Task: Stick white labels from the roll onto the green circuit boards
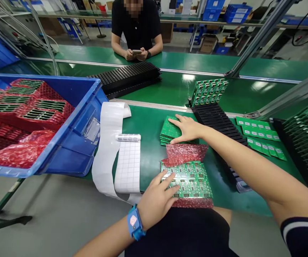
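My left hand (159,196), with a blue strap on its wrist, lies with fingers spread on the left part of a green circuit board panel (193,180). Under that panel is red bubble wrap (187,152), showing beyond its far edge and along its near edge. Farther off, my right hand (187,127) reaches over a stack of green circuit boards (168,129), thumb and fingers apart across its top and right side. Whether it presses on the stack or only rests there I cannot tell.
A blue bin (89,107) of red-wrapped boards stands left. Beside it lie a label strip (128,160) and a clear roll (128,137). Black racks (215,117) and small labelled boards (261,130) are right. Another black rack (132,76) lies on the line. A person holds a phone opposite.
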Available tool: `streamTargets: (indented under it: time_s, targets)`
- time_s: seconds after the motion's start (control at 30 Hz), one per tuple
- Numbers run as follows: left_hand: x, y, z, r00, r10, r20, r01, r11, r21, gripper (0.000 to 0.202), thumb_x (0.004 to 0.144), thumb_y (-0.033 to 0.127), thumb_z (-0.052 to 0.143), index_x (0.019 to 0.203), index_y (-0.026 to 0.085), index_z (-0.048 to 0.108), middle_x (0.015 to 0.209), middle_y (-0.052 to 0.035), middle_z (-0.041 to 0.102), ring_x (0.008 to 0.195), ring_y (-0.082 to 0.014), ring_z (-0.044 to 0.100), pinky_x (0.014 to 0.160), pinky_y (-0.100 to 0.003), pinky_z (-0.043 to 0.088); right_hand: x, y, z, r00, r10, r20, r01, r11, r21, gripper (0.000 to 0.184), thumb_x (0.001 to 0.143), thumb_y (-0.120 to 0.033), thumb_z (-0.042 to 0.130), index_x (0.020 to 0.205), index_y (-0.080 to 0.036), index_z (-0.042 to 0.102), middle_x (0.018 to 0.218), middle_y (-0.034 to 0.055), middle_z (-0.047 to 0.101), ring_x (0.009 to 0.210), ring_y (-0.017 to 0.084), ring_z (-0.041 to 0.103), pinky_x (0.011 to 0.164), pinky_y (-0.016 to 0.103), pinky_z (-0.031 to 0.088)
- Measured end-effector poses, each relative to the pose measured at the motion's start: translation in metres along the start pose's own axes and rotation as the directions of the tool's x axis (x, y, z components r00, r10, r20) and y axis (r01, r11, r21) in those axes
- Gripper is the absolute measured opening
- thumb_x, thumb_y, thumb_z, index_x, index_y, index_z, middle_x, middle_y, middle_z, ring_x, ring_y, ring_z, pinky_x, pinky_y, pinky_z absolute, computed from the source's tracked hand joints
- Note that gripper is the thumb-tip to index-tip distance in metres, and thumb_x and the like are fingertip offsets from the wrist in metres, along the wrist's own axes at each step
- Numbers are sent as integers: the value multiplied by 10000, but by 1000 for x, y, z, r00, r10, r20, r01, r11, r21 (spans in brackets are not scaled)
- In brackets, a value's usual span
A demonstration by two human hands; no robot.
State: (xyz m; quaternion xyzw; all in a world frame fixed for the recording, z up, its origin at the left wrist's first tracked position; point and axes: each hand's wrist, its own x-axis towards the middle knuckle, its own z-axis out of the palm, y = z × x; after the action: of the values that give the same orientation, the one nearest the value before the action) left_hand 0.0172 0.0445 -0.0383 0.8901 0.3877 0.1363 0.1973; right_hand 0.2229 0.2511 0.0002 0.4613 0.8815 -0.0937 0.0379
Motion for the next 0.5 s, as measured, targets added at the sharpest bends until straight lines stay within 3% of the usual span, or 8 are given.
streamTargets:
  time_s: [0.1, 0.2, 0.3, 0.37, 0.5]
  targets:
    - [4, -5, -9, 995, 67, -68, -67, 998, 6, 309, 859, 319, 520, 1133, 194, 590, 1288, -90, 534, 1248, -315, 407, 963, -473, 454, -38, -15, -16, 975, -38, -217, 42, 999, 10, 842, 764, -641, 485, 1399, -126, 281, 1435, 224, 254, 1320, 387, 221, 1040, 573, 227]
    - [15, -10, -18, 970, 143, -198, -135, 990, 49, 301, 874, 309, 505, 1126, 167, 584, 1212, -94, 595, 1206, -298, 463, 913, -450, 489, -93, -41, -31, 862, -212, -461, 243, 970, 9, 522, 877, -431, 452, 1317, -156, 399, 1318, 157, 459, 1257, 271, 377, 1022, 483, 337]
    - [36, -16, -29, 937, 150, -315, -142, 989, 48, 252, 875, 297, 510, 1063, 158, 604, 1121, -79, 648, 1115, -259, 548, 892, -426, 498, -140, -65, -29, 762, -391, -516, 406, 909, -90, 467, 814, -345, 583, 1239, -184, 478, 1151, 118, 599, 1134, 256, 500, 957, 467, 420]
    - [51, -21, -37, 933, 131, -334, -142, 990, -8, 228, 880, 313, 501, 1002, 161, 619, 1031, -60, 683, 1003, -211, 612, 874, -384, 508, -154, -72, -20, 769, -393, -505, 381, 915, -133, 455, 796, -281, 609, 1224, -183, 492, 1130, 115, 615, 1105, 258, 522, 929, 466, 444]
    - [70, -29, -54, 941, 73, -330, -115, 988, -108, 227, 887, 340, 481, 954, 177, 623, 918, -40, 700, 855, -170, 649, 785, -332, 529, -147, -62, -8, 889, -198, -414, 181, 980, -80, 459, 819, -258, 562, 1245, -117, 464, 1184, 158, 579, 1111, 276, 527, 901, 469, 467]
